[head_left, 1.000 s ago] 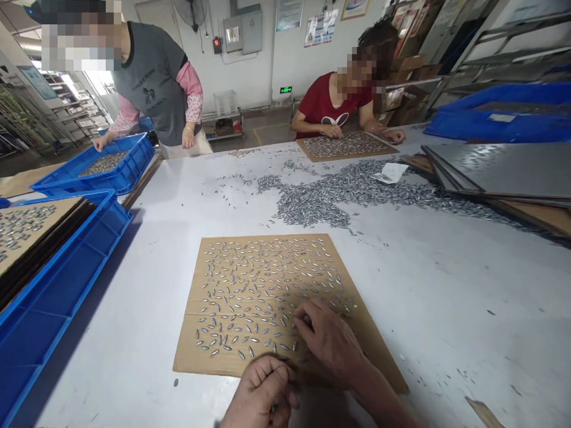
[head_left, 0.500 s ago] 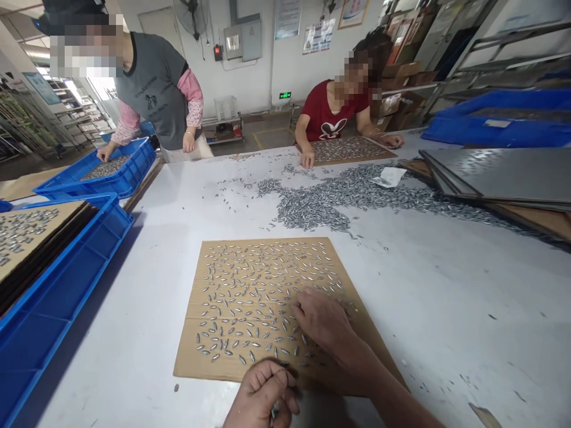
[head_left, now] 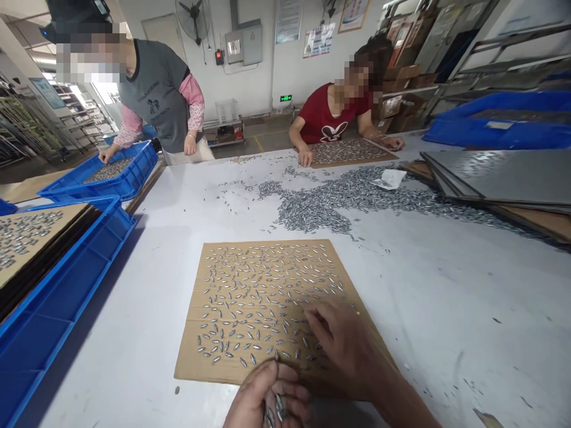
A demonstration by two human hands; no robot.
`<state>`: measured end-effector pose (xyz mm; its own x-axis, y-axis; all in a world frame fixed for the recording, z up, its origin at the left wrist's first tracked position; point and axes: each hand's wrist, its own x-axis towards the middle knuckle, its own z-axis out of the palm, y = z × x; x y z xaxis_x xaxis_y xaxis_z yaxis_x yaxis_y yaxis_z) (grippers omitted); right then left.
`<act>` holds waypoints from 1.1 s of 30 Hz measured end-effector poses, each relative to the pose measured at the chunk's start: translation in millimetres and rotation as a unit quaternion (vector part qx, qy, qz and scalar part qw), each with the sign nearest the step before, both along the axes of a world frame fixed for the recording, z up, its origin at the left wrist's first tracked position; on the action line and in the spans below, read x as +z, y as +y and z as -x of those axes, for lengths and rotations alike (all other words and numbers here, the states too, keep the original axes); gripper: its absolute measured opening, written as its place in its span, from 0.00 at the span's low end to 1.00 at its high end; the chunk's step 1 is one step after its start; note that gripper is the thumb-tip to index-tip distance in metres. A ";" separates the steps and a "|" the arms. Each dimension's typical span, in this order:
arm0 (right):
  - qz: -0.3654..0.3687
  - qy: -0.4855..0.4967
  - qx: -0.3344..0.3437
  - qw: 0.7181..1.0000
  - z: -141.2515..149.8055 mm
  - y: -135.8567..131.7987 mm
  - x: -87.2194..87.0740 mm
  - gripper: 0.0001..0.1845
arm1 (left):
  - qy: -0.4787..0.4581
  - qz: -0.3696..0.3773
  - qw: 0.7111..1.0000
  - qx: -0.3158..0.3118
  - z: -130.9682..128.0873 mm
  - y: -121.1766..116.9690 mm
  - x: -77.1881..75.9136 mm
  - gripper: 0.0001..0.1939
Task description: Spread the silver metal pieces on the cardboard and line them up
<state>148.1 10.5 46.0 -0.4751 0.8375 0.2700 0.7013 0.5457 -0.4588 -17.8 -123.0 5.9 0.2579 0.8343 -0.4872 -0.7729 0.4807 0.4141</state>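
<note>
A square cardboard sheet [head_left: 191,356] lies on the white table in front of me, covered with several small silvery metal pieces [head_left: 250,297] laid out in rows. My left hand [head_left: 267,401] is at the sheet's near edge, cupped around a few of the same metal pieces. My right hand [head_left: 345,345] rests on the sheet's near right part, its fingers bent down onto the pieces there; what its fingertips pinch, if anything, is hidden.
A big loose heap of metal pieces [head_left: 339,199] spreads across the table behind the sheet. Blue crates [head_left: 66,291] stand at the left. Stacked boards [head_left: 504,178] lie at the right. Two other people work at the far side, one over a blue crate [head_left: 120,172], one over another cardboard sheet [head_left: 348,151].
My left hand has turned and loosened, so the pieces in it now show. My right hand has slid slightly toward me and to the right on the sheet.
</note>
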 end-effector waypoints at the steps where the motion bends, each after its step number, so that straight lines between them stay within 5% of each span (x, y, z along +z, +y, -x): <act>1: 0.000 0.008 0.035 0.999 -2.6 -13.9 1.4 0.15 | -0.024 0.010 1.000 0.002 -1.6 0.8 -0.1 0.28; 4: -0.062 0.007 0.170 0.984 -3.5 -55.2 -8.5 0.09 | -0.061 0.014 0.998 0.015 -9.1 3.9 0.2 0.30; 10: -0.141 -0.007 0.180 0.973 0.8 -85.4 -38.4 0.03 | -0.052 0.021 0.998 0.038 -25.2 7.9 10.4 0.27; 15: 0.011 0.045 0.221 0.974 -6.0 -77.0 -16.0 0.06 | -0.056 -0.010 0.998 0.015 -27.7 7.2 19.2 0.20; 20: 0.130 0.046 0.194 0.971 -6.4 -64.0 2.8 0.10 | -0.012 0.024 0.997 0.078 -26.7 1.2 1.4 0.17; 24: 0.151 0.014 0.202 0.968 -1.3 -62.0 4.2 0.11 | 0.017 0.033 0.997 0.070 -24.4 -1.6 -10.4 0.23; 28: 0.151 -0.017 0.224 0.963 -0.1 -60.1 3.3 0.09 | 0.017 0.037 0.996 0.074 -19.3 -1.3 -6.1 0.24; 33: 0.151 0.024 0.094 0.984 -4.6 -16.4 5.4 0.13 | 0.033 0.011 0.999 0.035 -13.9 -2.6 4.3 0.22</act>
